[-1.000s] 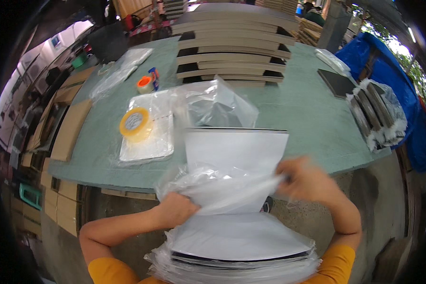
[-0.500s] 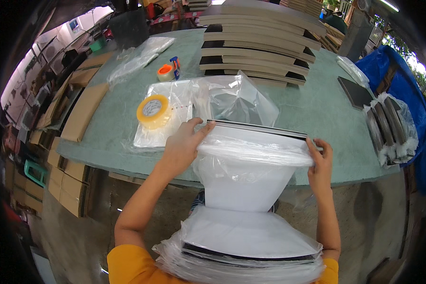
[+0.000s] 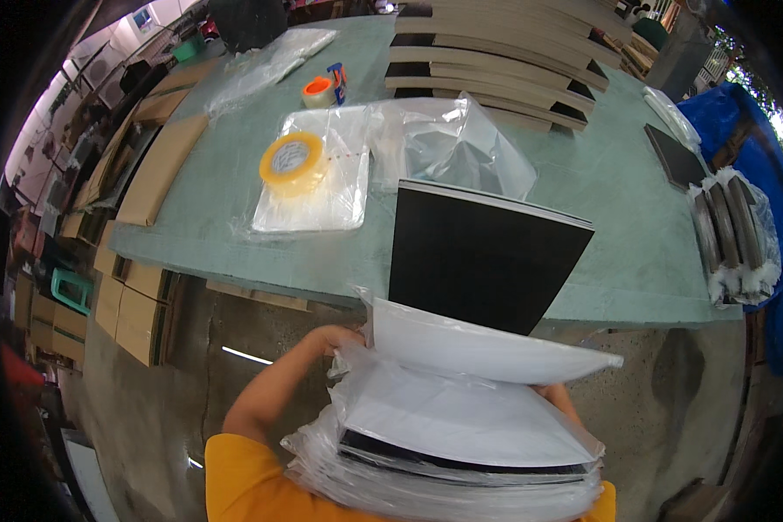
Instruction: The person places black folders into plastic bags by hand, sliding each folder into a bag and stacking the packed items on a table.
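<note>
A stack of flat panels with a black face [image 3: 483, 257] stands upright before me, its upper part bare. A white plastic bag [image 3: 487, 348] is bunched below it, around the panels' lower part. My left hand [image 3: 344, 337] is closed at the bag's left edge, its fingers partly hidden by crumpled plastic. Behind the bag's right side my right hand is hidden; only a bit of the wrist and forearm shows. Close to my chest lies a pile of plastic-wrapped panels [image 3: 470, 426], white on top with a black edge showing.
On the green table [image 3: 322, 270] lie clear plastic bags [image 3: 344, 196] with a roll of clear tape [image 3: 291, 163] on them. Behind are an orange-cored tape roll [image 3: 318, 91] and tall stacked panels [image 3: 496, 65]. Wrapped bundles [image 3: 735, 235] sit right; cardboard [image 3: 139, 313] is left.
The white bag has come down off the panels' upper part, baring the black face. Both my hands have moved from the panels' top corners down to the bag's sides. My view has shifted slightly.
</note>
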`<state>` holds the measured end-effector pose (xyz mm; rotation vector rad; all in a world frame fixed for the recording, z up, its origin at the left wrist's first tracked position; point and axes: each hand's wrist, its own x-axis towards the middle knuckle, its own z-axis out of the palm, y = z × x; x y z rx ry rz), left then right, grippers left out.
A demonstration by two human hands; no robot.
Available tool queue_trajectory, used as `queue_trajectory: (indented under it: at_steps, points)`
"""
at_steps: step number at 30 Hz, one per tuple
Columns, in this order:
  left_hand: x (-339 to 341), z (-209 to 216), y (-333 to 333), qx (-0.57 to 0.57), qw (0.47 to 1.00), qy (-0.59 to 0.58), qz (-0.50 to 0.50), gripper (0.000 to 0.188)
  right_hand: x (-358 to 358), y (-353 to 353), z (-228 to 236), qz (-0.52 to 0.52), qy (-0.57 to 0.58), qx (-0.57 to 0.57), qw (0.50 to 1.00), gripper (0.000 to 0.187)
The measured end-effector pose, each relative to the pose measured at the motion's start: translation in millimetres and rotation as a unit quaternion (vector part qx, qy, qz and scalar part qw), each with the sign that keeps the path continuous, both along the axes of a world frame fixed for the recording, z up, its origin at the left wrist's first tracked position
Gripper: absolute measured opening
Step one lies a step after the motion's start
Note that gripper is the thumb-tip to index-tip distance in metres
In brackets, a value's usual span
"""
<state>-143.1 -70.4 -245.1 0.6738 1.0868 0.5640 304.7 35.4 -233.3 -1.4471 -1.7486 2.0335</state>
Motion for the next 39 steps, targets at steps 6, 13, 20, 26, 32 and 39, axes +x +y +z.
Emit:
queue_trajectory:
  at_steps: [6, 13, 20, 26, 32, 39]
  points:
    - [-14.6, -122.3, -1.4, 0.075, 0.965, 0.212, -0.131, 0.027, 3.9, -21.5, -47.9, 0.175, -0.168, 0.07, 0.968, 0.028]
    - [-6.9, 222.8, 28.0, 0.287, 0.888, 0.358, -0.042, 0.025, -17.9, 33.6, 170.1, -0.186, 0.134, 0.172, 0.958, 0.035]
    - [93.9, 247.3, 29.4, 0.348, 0.822, -0.096, -0.441, 0.035, -86.1, -19.1, 202.4, 0.477, 0.251, 0.054, 0.841, 0.057]
    - [105.9, 49.9, 41.8, 0.193, 0.864, 0.291, -0.363, 0.046, -74.9, -15.4, 57.8, 0.362, -0.127, 0.057, 0.922, 0.073]
    - [147.9, 209.7, 119.5, 0.527, 0.839, 0.123, -0.054, 0.04, -147.4, 10.8, 168.7, 0.09, 0.189, 0.221, 0.953, 0.033]
    - [107.4, 233.7, 104.4, 0.335, 0.934, 0.093, 0.082, 0.023, -124.2, 26.1, 198.8, 0.018, 0.227, 0.081, 0.97, 0.022]
